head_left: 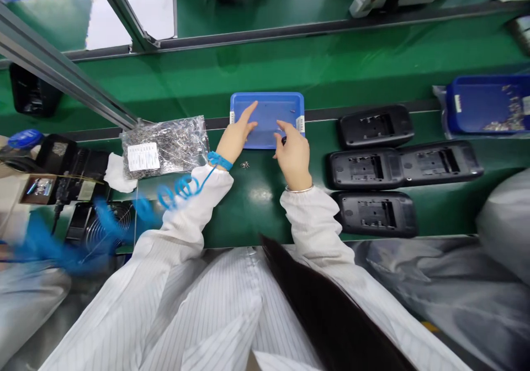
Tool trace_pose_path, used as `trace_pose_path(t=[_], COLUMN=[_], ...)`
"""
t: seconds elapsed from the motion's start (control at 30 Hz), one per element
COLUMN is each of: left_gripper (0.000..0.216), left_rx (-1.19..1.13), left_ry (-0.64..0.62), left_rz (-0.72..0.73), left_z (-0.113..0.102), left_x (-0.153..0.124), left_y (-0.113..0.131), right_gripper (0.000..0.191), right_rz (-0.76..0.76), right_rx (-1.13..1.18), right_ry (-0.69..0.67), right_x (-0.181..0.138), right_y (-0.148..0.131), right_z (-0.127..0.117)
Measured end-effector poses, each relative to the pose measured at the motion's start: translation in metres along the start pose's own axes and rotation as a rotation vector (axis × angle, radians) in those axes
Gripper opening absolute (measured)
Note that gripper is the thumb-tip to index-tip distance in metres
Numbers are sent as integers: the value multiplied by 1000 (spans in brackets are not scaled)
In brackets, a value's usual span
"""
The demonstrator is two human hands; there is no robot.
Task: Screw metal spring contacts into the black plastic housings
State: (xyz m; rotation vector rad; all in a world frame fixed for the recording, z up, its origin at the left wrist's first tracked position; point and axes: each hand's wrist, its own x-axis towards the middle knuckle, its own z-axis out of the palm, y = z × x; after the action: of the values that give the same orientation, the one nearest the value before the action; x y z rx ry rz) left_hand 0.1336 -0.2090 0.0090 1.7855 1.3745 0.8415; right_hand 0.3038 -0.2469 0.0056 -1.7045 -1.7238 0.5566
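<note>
A shallow blue tray (290,101) lies on the green bench in front of me. My left hand (237,136) reaches over its near left edge with the forefinger stretched out onto the tray floor. A blue wrist strap (219,160) with a coiled cord circles that wrist. My right hand (293,153) rests at the tray's near right edge, forefinger extended, the other fingers curled round a small dark thing I cannot make out. A few small screws (244,165) lie on the bench between my hands.
Several black device housings (375,169) lie to the right of my hands. A clear bag of small parts (165,146) sits on the left, and a blue bin (482,103) with parts at the far right. A fan (101,224) and tools occupy the left edge.
</note>
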Motion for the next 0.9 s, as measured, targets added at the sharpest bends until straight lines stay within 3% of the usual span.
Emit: trace_pose_path(t=[0.13, 0.23, 0.37, 0.47, 0.6, 0.77, 0.9], left_gripper=[55, 64, 62, 43, 25, 18, 17], left_rx=[210, 406, 510, 445, 343, 120, -108], left_ry=[-70, -156, -83, -71, -226, -233, -319], left_rz=[147, 165, 120, 167, 161, -16, -160], left_z=[-14, -16, -16, -19, -14, -1, -8], left_x=[-1, -3, -10, -27, -56, -75, -75], left_y=[-13, -15, -13, -17, -25, -26, -25], right_gripper=[29, 26, 26, 27, 24, 16, 15], right_rz=[-41, -84, -118, -139, -113, -133, -179], right_rx=[7, -55, -185, -333, -313, -79, -22], right_ry=[-149, -282, -340, -387, -415, -405, -355], right_x=[-22, -33, -41, -46, -47, -46, -53], right_y=[-5, -10, -19, -25, -24, -13, -10], right_z=[11, 22, 27, 28, 32, 34, 28])
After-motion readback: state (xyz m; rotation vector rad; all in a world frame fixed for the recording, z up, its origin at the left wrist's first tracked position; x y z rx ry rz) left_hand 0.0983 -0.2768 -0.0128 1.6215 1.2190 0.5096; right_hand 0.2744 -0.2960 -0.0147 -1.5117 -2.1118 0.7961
